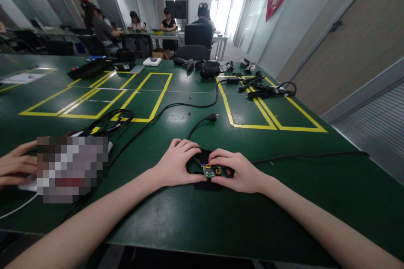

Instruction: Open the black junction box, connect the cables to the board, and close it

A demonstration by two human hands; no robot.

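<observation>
A small green circuit board [208,172] with copper-wound coils and thin coloured wires lies between my two hands, over a black plastic casing [203,185] on the green table. My left hand [179,163] curls round the left side of the casing. Its thumb tip meets the board's near left edge. From the right, my right hand [240,171] grips the board, fingertips on the far side and thumb on the near side. The hands partly hide both parts. A black cord ends in a plug [213,117] just beyond my hands.
At the left, another person's hand [19,164] is beside a blurred-out object [72,170] and coiled black cables [110,122]. Yellow tape outlines [252,127] mark the table [151,222]. A drill [186,64], a black pouch [210,69] and adapters lie farther back. People sit beyond.
</observation>
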